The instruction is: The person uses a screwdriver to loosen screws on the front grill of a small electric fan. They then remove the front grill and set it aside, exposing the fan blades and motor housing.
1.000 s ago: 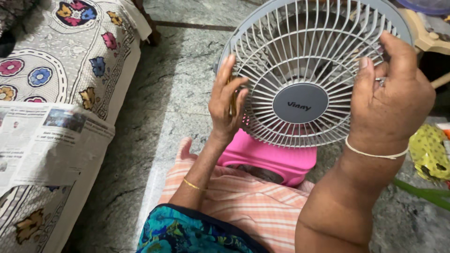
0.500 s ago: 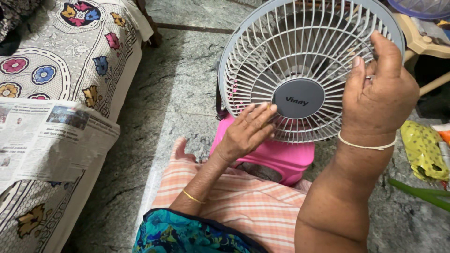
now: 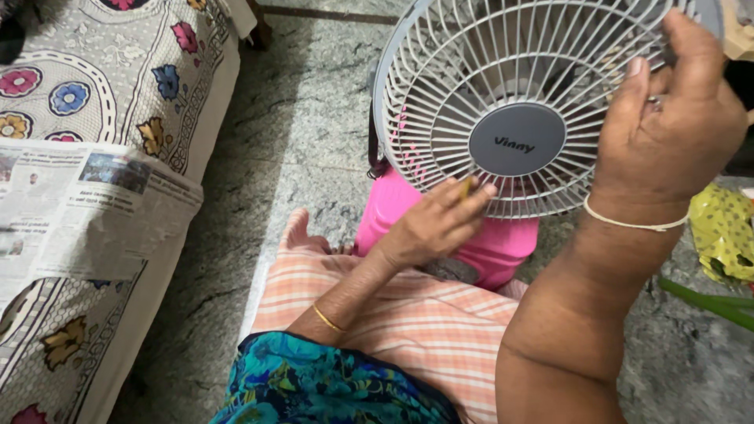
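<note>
Fan grille (image 3: 503, 102), grey and round, is filling the upper right of the frame above one pink stool (image 3: 471, 239), and it is now sitting higher and further right than a second ago. I am gripping its right rim with my right hand (image 3: 667, 133), fingers closed around the wires. My left hand (image 3: 436, 224) has slid from the left rim to the lower wires, pinching one small yellowish object (image 3: 466, 187). One newspaper (image 3: 78, 212) is lying at the left on the flowered bedspread (image 3: 118, 78).

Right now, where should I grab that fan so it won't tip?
Probably the round rim of the fan, from its free left side. The right hand already grips the right edge; the thin wires look bendy, and the pink stool under it is small.
</note>
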